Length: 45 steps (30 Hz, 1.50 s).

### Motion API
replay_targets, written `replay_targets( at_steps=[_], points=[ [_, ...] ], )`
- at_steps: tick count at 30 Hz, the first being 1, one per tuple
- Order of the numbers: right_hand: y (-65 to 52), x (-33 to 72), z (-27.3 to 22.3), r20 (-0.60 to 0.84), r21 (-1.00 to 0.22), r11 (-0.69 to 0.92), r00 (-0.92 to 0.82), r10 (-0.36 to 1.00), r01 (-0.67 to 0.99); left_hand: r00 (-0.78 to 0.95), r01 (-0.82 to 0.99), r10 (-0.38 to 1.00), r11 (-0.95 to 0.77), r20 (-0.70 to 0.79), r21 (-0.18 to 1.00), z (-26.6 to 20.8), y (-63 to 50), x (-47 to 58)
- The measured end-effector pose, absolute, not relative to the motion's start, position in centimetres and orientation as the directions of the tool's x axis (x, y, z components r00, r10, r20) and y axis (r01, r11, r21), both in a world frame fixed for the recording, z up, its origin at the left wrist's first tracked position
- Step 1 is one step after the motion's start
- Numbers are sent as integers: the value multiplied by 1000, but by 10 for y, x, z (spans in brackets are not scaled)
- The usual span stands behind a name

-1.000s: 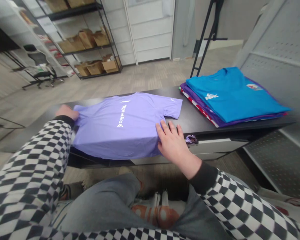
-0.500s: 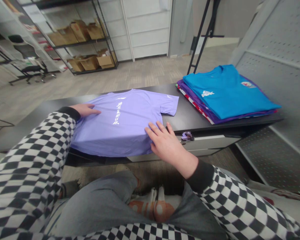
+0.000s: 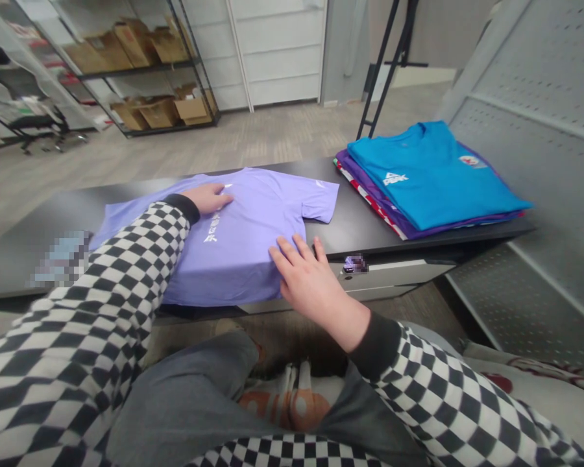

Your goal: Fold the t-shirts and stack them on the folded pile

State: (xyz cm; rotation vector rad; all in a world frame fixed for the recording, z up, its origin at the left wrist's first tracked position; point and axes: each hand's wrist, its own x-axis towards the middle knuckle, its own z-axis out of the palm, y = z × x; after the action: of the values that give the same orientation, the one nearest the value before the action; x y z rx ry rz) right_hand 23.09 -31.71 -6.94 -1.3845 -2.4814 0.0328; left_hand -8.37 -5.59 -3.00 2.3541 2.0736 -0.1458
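A lilac T-shirt (image 3: 253, 240) with white lettering is spread over the dark tabletop (image 3: 343, 230), and its lower side hangs over the front edge. My left hand (image 3: 207, 198) rests on the shirt's upper middle, over part of the lettering, with fingers extended. On the near right side of the shirt, my right hand (image 3: 306, 279) lies with its fingers spread, close to the table edge. Neither hand grips the cloth. One short sleeve points to the right; my left forearm hides part of the shirt's left side.
A folded stack topped by a blue T-shirt (image 3: 433, 178) sits on the table's right end. A blurred-out flat object (image 3: 63, 258) lies at the left. Below the tabletop is a drawer front (image 3: 399, 275). Beyond stand a shelf with cardboard boxes (image 3: 150, 48) and a perforated panel (image 3: 540, 123).
My left hand has moved right and away from me across the shirt onto its lettering. My right hand stays at the near right side. The view has shifted slightly.
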Motion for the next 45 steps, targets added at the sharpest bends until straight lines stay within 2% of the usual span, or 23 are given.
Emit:
replay_targets(
  at_steps=[2,4,7,9,11,16,25,33,38,45],
  points=[
    [-317,229,-70,243,-178,529,-484,840,830,60,998,996,-62,-71,-31,-20,-46,-75],
    [-316,228,-71,241,-190,525,-478,844,830,52,999,999,-51,4,-4,-15,-43,-54],
    [-317,227,-72,256,-191,532,-482,838,825,276,959,958,-279,72,44,-24,-53,-12],
    [-317,227,-73,261,-188,536,-484,835,823,407,912,913,-407,11,43,-33,-63,11],
    [-318,227,-74,258,-189,533,-482,837,825,441,897,895,-441,-67,14,-39,-67,24],
    [-319,227,-74,258,-201,529,-477,840,824,404,912,899,-410,-171,2,-29,-51,38],
    [-319,229,-70,232,-195,530,-486,842,825,358,934,931,-357,-75,35,-43,-65,85],
    [-319,227,-71,219,-191,517,-477,851,834,296,955,942,-294,-158,36,-21,-47,109],
    [-319,228,-70,211,-179,519,-483,850,836,404,914,913,-400,-62,60,-33,-57,132],
    [-319,229,-68,188,-162,522,-493,849,837,427,903,900,-419,-92,94,-34,-53,143]
  ],
)
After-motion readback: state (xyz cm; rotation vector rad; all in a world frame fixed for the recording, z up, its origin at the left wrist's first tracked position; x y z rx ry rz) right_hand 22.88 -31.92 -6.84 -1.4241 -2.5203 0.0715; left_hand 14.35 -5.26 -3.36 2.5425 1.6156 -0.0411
